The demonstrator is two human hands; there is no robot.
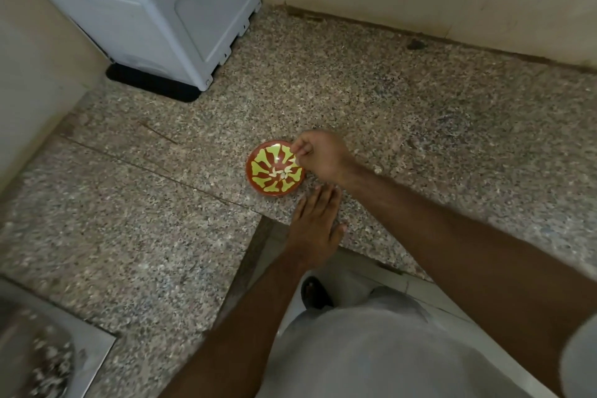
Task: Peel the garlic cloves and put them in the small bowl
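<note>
One small bowl (pixel 275 168), red with a yellow-green pattern, sits on the speckled stone surface (pixel 403 113). About four peeled garlic cloves (pixel 281 174) lie at its centre, though blur makes the count uncertain. One more clove (pixel 293 160) is pinched above the rim. Two hands show: the right (pixel 318 155) and the left (pixel 318 223). One white appliance (pixel 145 3) stands behind, and one steel sink (pixel 35 355) sits at the lower left.

R hand (pixel 318 157) grip curled, maybe pinching; L hand (pixel 315 223) flat, open.
</note>
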